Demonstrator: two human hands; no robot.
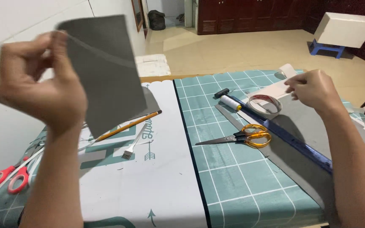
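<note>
My left hand (43,80) is raised at the left and pinches the top corner of a grey rectangular sheet (106,71), which hangs in the air over the table. My right hand (311,90) rests at the right, its fingers on a strip of white tape (271,90) that leads off a tape roll (265,105). Below that hand lie a large grey sheet (313,131) and a long blue ruler (292,141). Yellow-handled scissors (241,137) lie shut on the green cutting mat (233,181).
A white thread spool (230,102), a metal ruler (229,118), a pencil (127,126) and a small pronged tool (131,148) lie on the table. Red-handled scissors (9,177) sit at the left edge. A white box on a blue stool (343,31) stands on the floor beyond.
</note>
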